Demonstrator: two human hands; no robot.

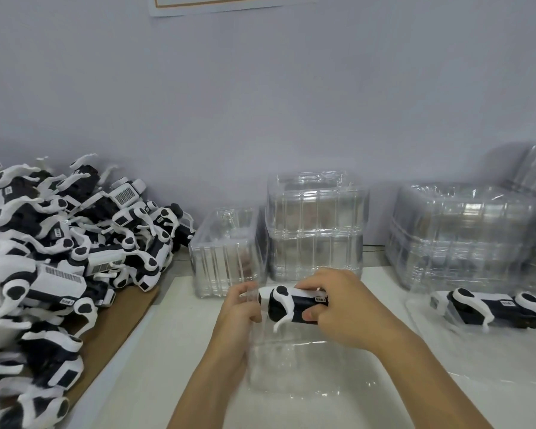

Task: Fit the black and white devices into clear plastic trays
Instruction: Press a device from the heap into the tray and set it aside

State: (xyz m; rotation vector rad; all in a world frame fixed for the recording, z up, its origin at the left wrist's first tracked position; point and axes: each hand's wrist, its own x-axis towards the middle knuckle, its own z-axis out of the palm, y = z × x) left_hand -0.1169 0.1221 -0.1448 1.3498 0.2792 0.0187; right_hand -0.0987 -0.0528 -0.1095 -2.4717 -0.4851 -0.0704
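Note:
A black and white device (288, 306) is held in mid-air at the centre, above a clear plastic tray (291, 370) lying on the white table. My right hand (338, 308) grips the device's right end, thumb underneath. My left hand (240, 308) holds the tray's upturned clear edge right by the device's left end. Another device (489, 308) lies in a clear tray (421, 314) at the right.
A big pile of loose devices (59, 249) on brown cardboard (112, 329) fills the left side. Stacks of empty clear trays stand by the wall at the centre (316, 224), left of centre (226, 249) and at the right (465, 230).

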